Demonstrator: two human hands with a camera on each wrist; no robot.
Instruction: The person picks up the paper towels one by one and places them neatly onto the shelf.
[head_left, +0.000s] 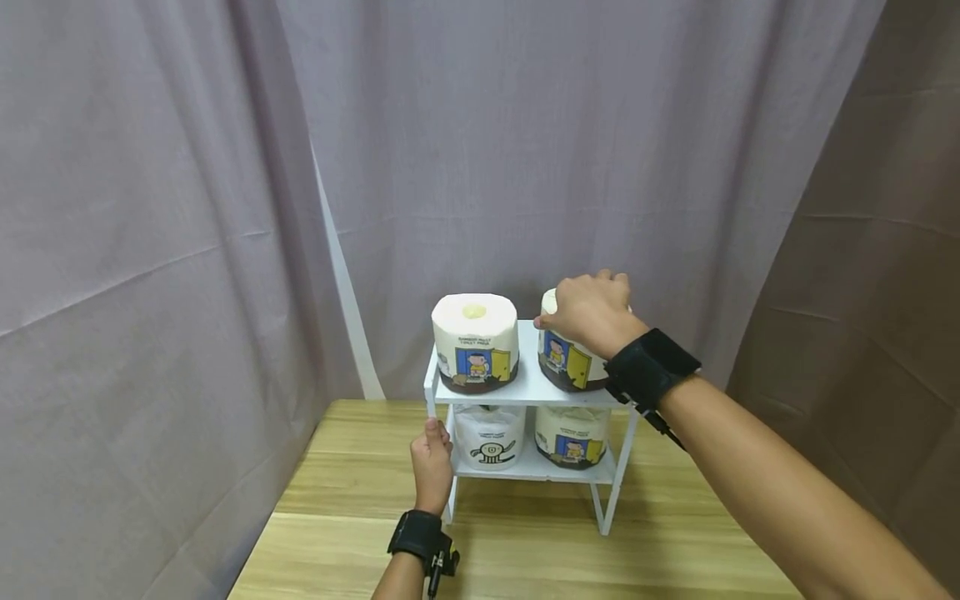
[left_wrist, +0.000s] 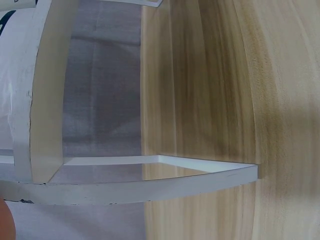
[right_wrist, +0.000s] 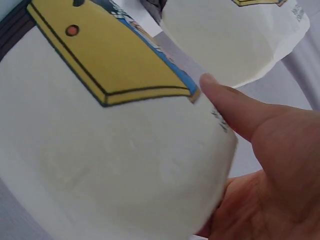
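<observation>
A white two-tier shelf rack [head_left: 531, 392] stands on the wooden table. My left hand [head_left: 432, 467] holds its front left post, thumb up along the front; in the left wrist view only a bit of a fingertip [left_wrist: 6, 225] shows by the frame. On the upper tier at the right, my right hand [head_left: 596, 308] grips a wrapped toilet paper roll [head_left: 572, 362] from above. Seen from the right wrist, the thumb [right_wrist: 235, 102] lies along one side of this roll [right_wrist: 130, 150], and the other fingers are mostly hidden behind it.
Another toilet paper roll [head_left: 476, 342] stands at the upper tier's left. Below are a white-wrapped roll [head_left: 490, 437] on the left and a printed roll [head_left: 572, 437] on the right. Grey curtains [head_left: 525, 150] hang behind the table [head_left: 360, 483] and along both sides.
</observation>
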